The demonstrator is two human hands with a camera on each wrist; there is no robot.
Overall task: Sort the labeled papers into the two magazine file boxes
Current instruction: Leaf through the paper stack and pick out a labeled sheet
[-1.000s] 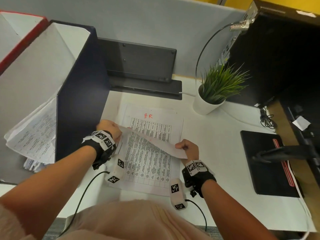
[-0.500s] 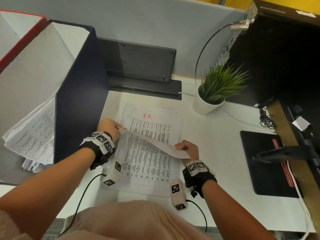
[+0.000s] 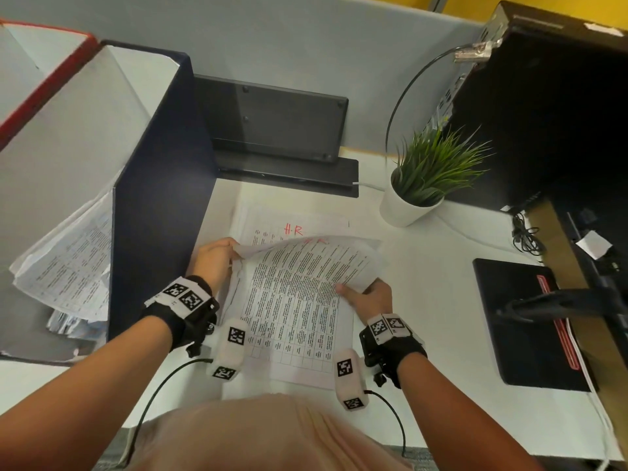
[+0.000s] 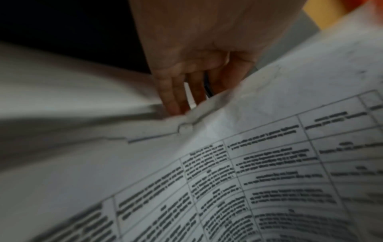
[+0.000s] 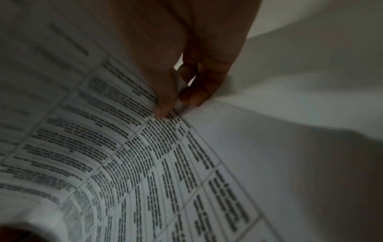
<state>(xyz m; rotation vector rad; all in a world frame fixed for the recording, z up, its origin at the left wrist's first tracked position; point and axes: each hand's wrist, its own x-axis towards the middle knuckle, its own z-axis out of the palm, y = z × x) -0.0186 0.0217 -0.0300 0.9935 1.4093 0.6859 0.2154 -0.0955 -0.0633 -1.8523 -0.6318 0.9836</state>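
I see the top sheet (image 3: 306,263) raised off the stack (image 3: 289,334) on the desk (image 3: 424,300), my left hand (image 3: 214,256) and right hand (image 3: 368,295) pinching its side edges. Navy file box (image 3: 159,198) stands immediately left; potted plant (image 3: 424,175) well clear. Right wrist view alone shows thumb (image 5: 165,91) clamping print.

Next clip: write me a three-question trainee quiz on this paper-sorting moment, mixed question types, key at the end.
1. True or false: both the left hand and the right hand hold the lifted sheet.
2. Multiple choice: the red label on the sheet lying under it in the paper stack reads A) HR, B) IT, C) PR.
3. Fill in: the dark blue file box, which already holds papers, stands at the stack's ____ side.

Key: 1 true; 2 A; 3 left.
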